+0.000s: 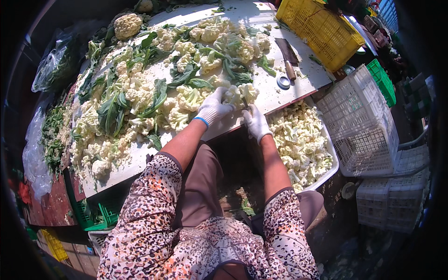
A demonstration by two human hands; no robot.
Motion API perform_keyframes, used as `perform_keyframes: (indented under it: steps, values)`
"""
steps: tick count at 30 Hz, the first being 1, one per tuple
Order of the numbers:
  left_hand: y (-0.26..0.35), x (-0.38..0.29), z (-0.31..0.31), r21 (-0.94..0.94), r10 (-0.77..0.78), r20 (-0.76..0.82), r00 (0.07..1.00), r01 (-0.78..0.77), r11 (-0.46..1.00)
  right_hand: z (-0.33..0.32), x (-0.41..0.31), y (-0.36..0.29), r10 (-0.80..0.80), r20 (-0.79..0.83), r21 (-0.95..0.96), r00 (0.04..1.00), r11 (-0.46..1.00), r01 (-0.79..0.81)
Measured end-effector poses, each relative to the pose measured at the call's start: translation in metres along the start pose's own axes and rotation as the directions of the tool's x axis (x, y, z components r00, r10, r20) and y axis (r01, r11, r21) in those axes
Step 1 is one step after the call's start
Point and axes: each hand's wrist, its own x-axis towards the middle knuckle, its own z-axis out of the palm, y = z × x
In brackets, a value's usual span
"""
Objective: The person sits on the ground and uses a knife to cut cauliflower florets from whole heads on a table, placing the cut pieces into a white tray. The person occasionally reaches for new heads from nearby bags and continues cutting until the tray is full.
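Note:
My left hand (215, 107), in a white knit glove with a blue cuff edge, grips a piece of cauliflower (232, 95) just above the table's near edge. Gloved as well, my right hand (256, 120) is closed around a small knife (245, 102), its blade against the cauliflower. Much of the knife is hidden by the fingers. Cauliflower pieces (190, 98) and green leaves (184, 75) lie heaped over the white tabletop (276, 94) beyond and left of my hands. Below my right forearm, a white tub (332, 154) holds many cut florets (297, 140).
A cleaver (287, 52) with a wooden handle lies at the right, beside a metal-rimmed ring (283, 82). A yellow crate (320, 33) leans at the far right. White crates (360, 122) stand beside the tub. A whole cauliflower (127, 26) and plastic bags (56, 63) are at the left.

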Motion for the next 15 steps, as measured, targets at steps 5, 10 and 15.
perform_keyframes:
  steps: [5,10,15]
  values:
    - [0.002,-0.002,-0.007,-0.001,-0.030,0.017,0.999,0.030,1.000,-0.016,0.011,-0.002,-0.126,0.124,-0.140,0.984,0.980,0.143]
    - [0.004,0.003,-0.003,-0.024,-0.035,0.057,0.998,0.037,0.999,-0.030,0.015,0.001,-0.104,0.121,-0.186,0.987,0.975,0.126]
    - [-0.007,0.011,0.012,-0.038,0.024,0.026,0.999,-0.023,0.999,-0.028,0.016,0.021,-0.197,0.056,-0.111,0.979,0.973,0.202]
